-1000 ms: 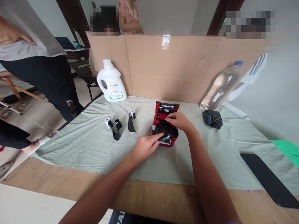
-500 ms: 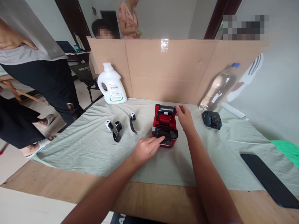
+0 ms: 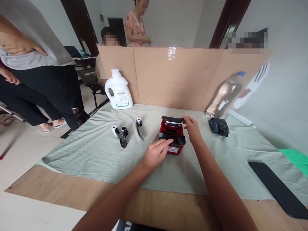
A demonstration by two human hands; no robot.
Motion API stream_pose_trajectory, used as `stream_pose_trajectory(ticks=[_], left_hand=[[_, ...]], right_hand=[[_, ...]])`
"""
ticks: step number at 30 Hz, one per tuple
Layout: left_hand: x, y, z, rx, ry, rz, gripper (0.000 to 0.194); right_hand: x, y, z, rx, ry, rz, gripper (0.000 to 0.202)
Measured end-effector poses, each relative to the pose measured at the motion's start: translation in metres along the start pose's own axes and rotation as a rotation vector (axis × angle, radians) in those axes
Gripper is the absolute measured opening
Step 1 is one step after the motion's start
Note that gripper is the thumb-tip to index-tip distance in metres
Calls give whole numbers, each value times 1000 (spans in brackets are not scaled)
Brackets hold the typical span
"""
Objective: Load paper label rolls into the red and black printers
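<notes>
A small red and black device (image 3: 182,148) sits on the grey-green cloth, its hinged lid (image 3: 172,120) raised and leaning forward. My right hand (image 3: 192,127) pinches the lid's right corner between thumb and fingers. From the left, my left hand (image 3: 156,154) reaches over the device's front, its fingertips on the dark front part and its fingers extended. Left of the device stands a small roll (image 3: 139,122) with a dark strip trailing from it. Farther left are a white-ended roll (image 3: 115,129) and a dark roll (image 3: 124,131) beside a loose dark strip.
A white jug (image 3: 119,91) and a clear bottle (image 3: 225,96) stand by a cardboard screen (image 3: 168,77). A black object (image 3: 218,126) lies at right, a phone-like black slab (image 3: 276,187) near the front right. People stand at left and behind the screen.
The lid has tilted further down toward the front, with my right hand still on it. A light label now shows on the device's front below my left fingers. The camera view has shifted slightly.
</notes>
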State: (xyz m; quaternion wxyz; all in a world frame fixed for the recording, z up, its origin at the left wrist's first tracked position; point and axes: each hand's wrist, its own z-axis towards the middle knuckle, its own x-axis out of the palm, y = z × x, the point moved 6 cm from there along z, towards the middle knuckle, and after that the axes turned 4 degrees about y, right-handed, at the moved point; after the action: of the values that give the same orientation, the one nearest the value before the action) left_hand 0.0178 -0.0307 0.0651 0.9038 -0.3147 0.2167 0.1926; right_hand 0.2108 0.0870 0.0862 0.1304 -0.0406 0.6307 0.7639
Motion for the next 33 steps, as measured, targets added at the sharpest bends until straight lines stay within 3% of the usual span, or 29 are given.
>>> stream_pose_trajectory(ticks=[4,15,21,27,33], left_hand=[[2,0,5,-51,-13,-31,35],[4,-1,11,-23,-50,-40,36],[-1,-9,4,106,-18,97,34],[-7,-18,-2,237,-34,177,30],[-10,-18,-2,278,2,227,30]], right_hand=[[1,1,-1,-10,-4,12,35],[2,7,-4,-39,-14,-9,35],[4,3,-3,-20,-5,6,37],[-1,-21,-14,85,-67,122,54],[3,-57,-44,109,39,149,59]])
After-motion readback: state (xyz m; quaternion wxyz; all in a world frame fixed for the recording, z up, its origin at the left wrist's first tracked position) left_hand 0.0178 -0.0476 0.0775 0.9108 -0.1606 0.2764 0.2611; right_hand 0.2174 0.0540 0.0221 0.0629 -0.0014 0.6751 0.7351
